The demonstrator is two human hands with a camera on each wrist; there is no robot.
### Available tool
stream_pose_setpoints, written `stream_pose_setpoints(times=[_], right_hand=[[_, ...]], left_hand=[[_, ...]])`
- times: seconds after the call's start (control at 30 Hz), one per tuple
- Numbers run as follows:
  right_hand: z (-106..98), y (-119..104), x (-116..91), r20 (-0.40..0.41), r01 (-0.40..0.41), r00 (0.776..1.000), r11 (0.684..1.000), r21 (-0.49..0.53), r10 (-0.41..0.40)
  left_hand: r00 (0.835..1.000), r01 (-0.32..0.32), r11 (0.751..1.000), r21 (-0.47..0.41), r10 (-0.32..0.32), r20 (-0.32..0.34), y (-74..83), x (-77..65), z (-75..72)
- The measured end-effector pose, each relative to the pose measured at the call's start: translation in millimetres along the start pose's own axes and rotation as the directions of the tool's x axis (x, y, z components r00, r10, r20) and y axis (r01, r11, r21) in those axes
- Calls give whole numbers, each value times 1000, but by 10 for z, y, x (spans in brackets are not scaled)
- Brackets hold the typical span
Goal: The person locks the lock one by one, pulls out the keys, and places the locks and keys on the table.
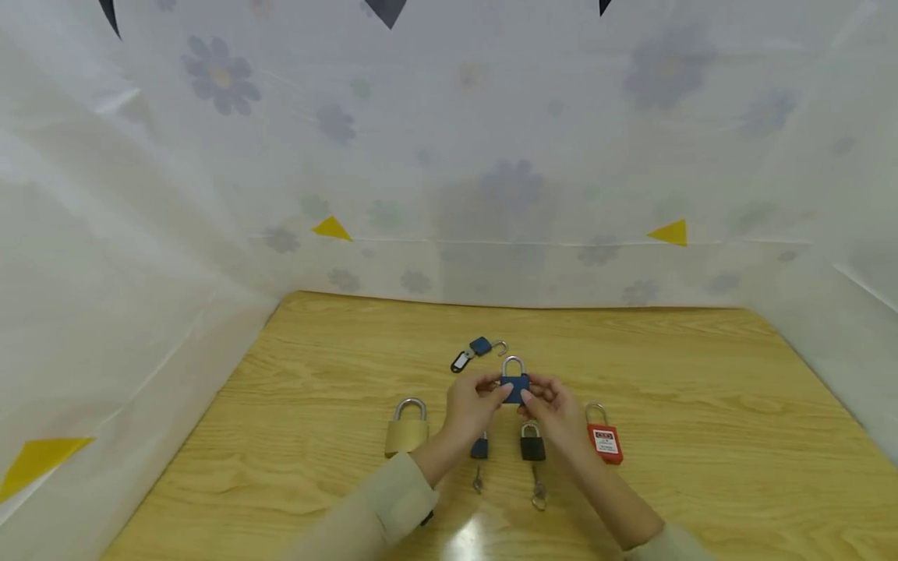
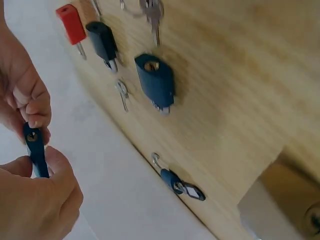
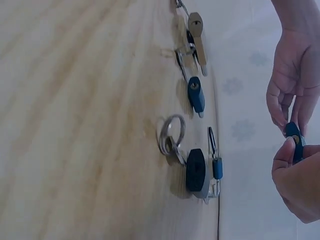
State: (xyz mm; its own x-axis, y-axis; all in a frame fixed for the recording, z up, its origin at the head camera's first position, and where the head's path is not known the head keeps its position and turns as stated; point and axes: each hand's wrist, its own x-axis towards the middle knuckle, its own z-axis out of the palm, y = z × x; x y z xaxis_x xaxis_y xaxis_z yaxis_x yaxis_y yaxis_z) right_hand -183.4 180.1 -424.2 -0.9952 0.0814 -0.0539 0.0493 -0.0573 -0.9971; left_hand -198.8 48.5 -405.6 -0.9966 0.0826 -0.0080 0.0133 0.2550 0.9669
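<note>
Between both hands, a blue padlock point(image 1: 515, 382) is held upright, its silver shackle at the top with both ends in the body. My left hand point(image 1: 471, 401) pinches its left side with thumb and fingers. The right hand point(image 1: 557, 409) grips the opposite side, thumb across the lower front. In the left wrist view, a brass keyhole shows on the underside of the padlock point(image 2: 34, 137). Below the hands, a small blue padlock point(image 1: 480, 448) and a black padlock point(image 1: 532, 447) lie on the wooden table point(image 1: 266, 483).
A large brass padlock point(image 1: 407, 434) lies left, partly behind the forearm; a red padlock point(image 1: 605, 442) lies right. Farther back rests an unlocked blue padlock point(image 1: 480, 346) with a key and black tag point(image 1: 460, 361). Nearer are a key point(image 1: 478, 483) and a ringed key point(image 1: 538, 491). Floral sheeting point(image 1: 491, 140) encloses the table.
</note>
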Motion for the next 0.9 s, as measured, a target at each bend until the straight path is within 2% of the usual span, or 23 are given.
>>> stream_pose_setpoints(times=[0.13, 0.27, 0.37, 0.47, 0.57, 0.67, 0.77, 0.9], right_hand=[[-30, -21, 226, -22, 0, 1000, 1000, -6, 0], [-58, -23, 466, -45, -13, 999, 999, -47, 11], [-108, 4, 613, -71, -31, 997, 997, -68, 26], [-168, 44, 699, -90, -56, 995, 995, -79, 49], [-203, 88, 738, -111, -91, 991, 991, -102, 80], [-213, 126, 750, -115, -146, 985, 981, -125, 132], [-203, 171, 762, -93, -196, 978, 971, -136, 184], [-164, 235, 776, -76, -248, 968, 955, -163, 239]], left_hand=[[994, -91, 991, 97, 96, -47, 48, 157, 94], [982, -153, 977, 146, 168, -90, 32, 302, 222], [989, -113, 974, 195, 129, -69, 22, 418, 300], [999, -44, 973, 228, 49, -17, 10, 535, 339], [1000, 5, 966, 259, -13, 27, -30, 613, 356], [997, 16, 956, 292, -36, 66, -92, 655, 370], [995, 47, 953, 301, -72, 74, -152, 670, 381], [991, 107, 949, 298, -127, 50, -193, 663, 377]])
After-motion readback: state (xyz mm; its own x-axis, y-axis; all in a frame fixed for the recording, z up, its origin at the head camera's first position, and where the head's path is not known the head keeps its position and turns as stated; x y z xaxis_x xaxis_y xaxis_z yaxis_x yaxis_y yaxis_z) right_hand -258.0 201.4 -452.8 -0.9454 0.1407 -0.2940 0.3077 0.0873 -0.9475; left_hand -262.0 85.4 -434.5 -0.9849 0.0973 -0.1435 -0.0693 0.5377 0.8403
